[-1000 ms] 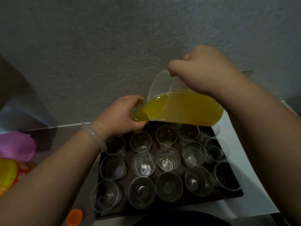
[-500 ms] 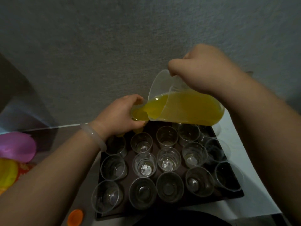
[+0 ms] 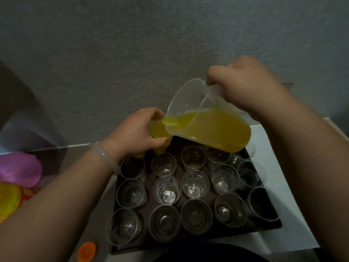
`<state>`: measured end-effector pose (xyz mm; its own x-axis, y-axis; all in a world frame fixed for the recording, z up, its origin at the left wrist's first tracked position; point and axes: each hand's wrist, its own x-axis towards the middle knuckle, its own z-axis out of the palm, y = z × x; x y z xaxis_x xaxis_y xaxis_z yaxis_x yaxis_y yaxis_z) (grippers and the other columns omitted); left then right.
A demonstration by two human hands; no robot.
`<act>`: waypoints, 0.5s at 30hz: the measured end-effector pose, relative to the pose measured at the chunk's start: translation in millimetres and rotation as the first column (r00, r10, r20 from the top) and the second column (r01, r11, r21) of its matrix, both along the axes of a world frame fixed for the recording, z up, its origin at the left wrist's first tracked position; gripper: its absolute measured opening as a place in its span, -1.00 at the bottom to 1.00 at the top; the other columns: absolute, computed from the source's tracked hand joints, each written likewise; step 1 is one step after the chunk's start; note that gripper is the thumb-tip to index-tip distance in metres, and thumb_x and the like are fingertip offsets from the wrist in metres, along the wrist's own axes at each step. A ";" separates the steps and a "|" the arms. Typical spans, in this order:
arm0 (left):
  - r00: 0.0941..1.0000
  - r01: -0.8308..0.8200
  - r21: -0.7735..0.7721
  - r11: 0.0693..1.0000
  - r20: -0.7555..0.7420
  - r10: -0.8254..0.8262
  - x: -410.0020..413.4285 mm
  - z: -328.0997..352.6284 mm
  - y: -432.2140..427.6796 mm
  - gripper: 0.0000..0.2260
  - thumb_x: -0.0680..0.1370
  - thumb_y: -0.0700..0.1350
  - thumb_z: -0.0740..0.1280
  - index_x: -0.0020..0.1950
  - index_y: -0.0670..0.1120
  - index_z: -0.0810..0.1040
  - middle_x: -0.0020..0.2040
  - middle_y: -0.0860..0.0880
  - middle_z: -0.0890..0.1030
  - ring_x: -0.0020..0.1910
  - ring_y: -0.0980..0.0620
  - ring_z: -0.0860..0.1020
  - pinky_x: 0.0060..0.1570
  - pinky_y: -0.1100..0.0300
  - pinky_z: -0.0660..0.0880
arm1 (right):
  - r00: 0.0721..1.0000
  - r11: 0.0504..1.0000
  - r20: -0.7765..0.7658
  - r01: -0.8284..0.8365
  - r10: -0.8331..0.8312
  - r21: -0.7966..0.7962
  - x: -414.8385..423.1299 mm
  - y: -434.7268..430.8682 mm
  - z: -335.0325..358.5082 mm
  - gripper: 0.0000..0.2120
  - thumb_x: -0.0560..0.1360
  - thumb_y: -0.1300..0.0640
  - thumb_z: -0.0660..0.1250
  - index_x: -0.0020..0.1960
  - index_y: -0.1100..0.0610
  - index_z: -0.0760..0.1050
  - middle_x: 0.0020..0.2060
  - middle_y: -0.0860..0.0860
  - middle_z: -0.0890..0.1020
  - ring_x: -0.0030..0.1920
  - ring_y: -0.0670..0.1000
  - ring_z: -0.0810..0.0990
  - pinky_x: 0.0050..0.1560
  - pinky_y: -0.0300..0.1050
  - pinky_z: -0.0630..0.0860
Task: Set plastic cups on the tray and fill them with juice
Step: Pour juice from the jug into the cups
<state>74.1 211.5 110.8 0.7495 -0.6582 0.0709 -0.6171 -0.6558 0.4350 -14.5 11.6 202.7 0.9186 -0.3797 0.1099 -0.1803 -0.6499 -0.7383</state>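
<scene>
**Juice pour, one cup in hand**

Grey wall (image 3: 132, 53) behind everything, white desk (image 3: 273, 157) below it. A dark tray (image 3: 207, 238) sits on the desk, packed with rows of empty clear cups (image 3: 195, 183), all upright and crowded rim to rim.

A clear jug (image 3: 213, 127) hangs tilted over the tray's far edge, spout down to the left and about half full of orange juice. The right hand (image 3: 243, 84) has it by the handle, fingers curled tight round it and thumb up by the rim. The left hand (image 3: 137, 131) holds one cup (image 3: 159, 130) above the tray's far left corner, fingers and thumb wrapped round its sides. The spout sits right at that cup's rim, and the juice in the cup is close to the top.

Off the desk's left edge there's a pink thing (image 3: 18, 169) and a yellow one (image 3: 8, 199), can't tell what they are. Pale bracelet (image 3: 105, 157) on the left wrist. Small orange lid (image 3: 87, 251) lies by the tray's near left corner.
</scene>
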 end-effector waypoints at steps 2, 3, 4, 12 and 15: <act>1.000 0.001 -0.006 1.000 0.005 0.000 0.0 0.9 -0.5 -0.46 0.35 -0.06 0.53 0.27 -0.08 0.46 0.14 0.03 0.48 0.13 0.12 0.44 0.05 0.39 0.27 | 1.000 0.995 0.012 0.012 -0.013 0.099 -3.5 -4.5 -3.8 -0.64 0.41 0.02 0.31 -0.21 0.37 0.53 -0.42 0.13 0.39 -0.42 0.04 0.32 -0.35 -0.03 0.25; 1.000 0.002 -0.013 1.000 0.011 -0.002 0.3 1.1 -0.9 -0.48 0.34 -0.07 0.53 0.25 -0.09 0.46 0.11 0.03 0.48 0.11 0.12 0.44 0.02 0.39 0.27 | 1.000 0.988 0.017 0.017 -0.020 0.152 -5.4 -6.8 -6.0 -0.66 0.41 0.04 0.31 -0.26 0.35 0.51 -0.44 0.12 0.37 -0.45 0.04 0.29 -0.36 -0.03 0.23; 1.000 0.000 -0.017 1.000 0.013 0.000 0.5 1.1 -1.5 -0.49 0.34 -0.07 0.53 0.23 -0.09 0.47 0.09 0.03 0.47 0.08 0.12 0.44 0.00 0.38 0.28 | 0.999 0.980 0.023 0.025 -0.030 0.199 -7.2 -9.8 -8.1 -0.69 0.41 0.05 0.30 -0.35 0.28 0.47 -0.48 0.09 0.34 -0.48 0.02 0.27 -0.38 -0.04 0.21; 1.000 -0.017 -0.003 1.000 0.023 0.017 1.2 -1.2 -7.4 -0.45 0.36 -0.03 0.51 0.28 -0.10 0.41 0.11 0.01 0.43 0.07 0.10 0.43 0.03 0.31 0.31 | 0.967 0.841 0.085 0.163 -0.239 0.516 -22.3 -28.3 -21.6 -0.61 0.37 0.08 0.29 -0.61 0.08 0.36 -0.60 -0.02 0.30 -0.58 -0.04 0.24 -0.48 -0.21 0.15; 1.000 0.018 0.000 1.000 0.016 -0.018 -0.6 -2.2 -15.1 -0.40 0.37 -0.06 0.51 0.35 -0.13 0.37 0.13 -0.02 0.43 0.08 0.11 0.41 0.02 0.40 0.25 | 0.948 0.775 0.121 0.164 -0.295 0.611 -29.0 -32.7 -22.6 -0.69 0.27 0.04 0.28 -0.62 0.06 0.36 -0.55 0.00 0.32 -0.58 -0.07 0.26 -0.50 -0.23 0.16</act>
